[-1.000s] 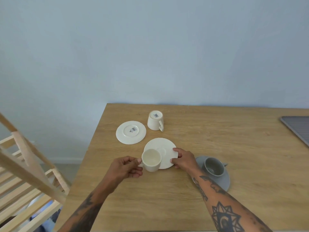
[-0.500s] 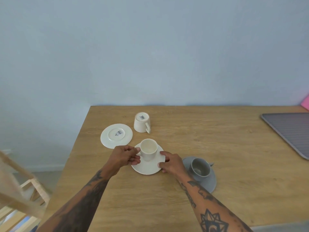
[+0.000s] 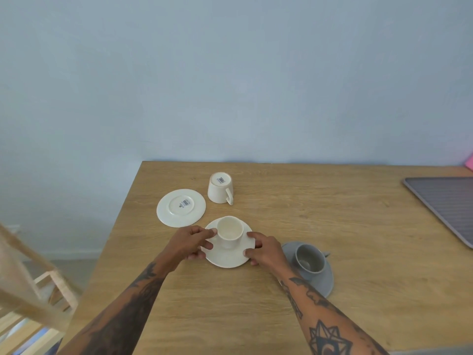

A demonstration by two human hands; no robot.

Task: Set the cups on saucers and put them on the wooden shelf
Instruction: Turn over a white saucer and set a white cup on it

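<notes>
Step in hand, judged: lifting cream set for transfer to shelf. Advisable: grip saucer under rim on both sides, keep level, lift slow so cup stays centred; swing left w/o tilting. Wooden shelf (image 3: 30,285) at far left, off table (image 3: 332,226) edge, blurred; tiers not readable. Upside-down cream saucer (image 3: 181,207) and upside-down cream cup (image 3: 220,187) lying at rear-left, apart from each other, untouched; both need flipping later. Left hand (image 3: 190,243) partly closed: thumb and fingers curled at left rim of cream saucer (image 3: 229,256), fingertips near handle side of cream cup (image 3: 229,229); actual contact w/ cup not clear. Cup upright, seated on saucer, approx. centre. Right hand (image 3: 266,248) loosely closed, pinching saucer's right rim. Grey cup (image 3: 309,257) upright on grey saucer (image 3: 325,280), just right of right hand, not touched. Grey mat (image 3: 445,201) far right, clear of work.
</notes>
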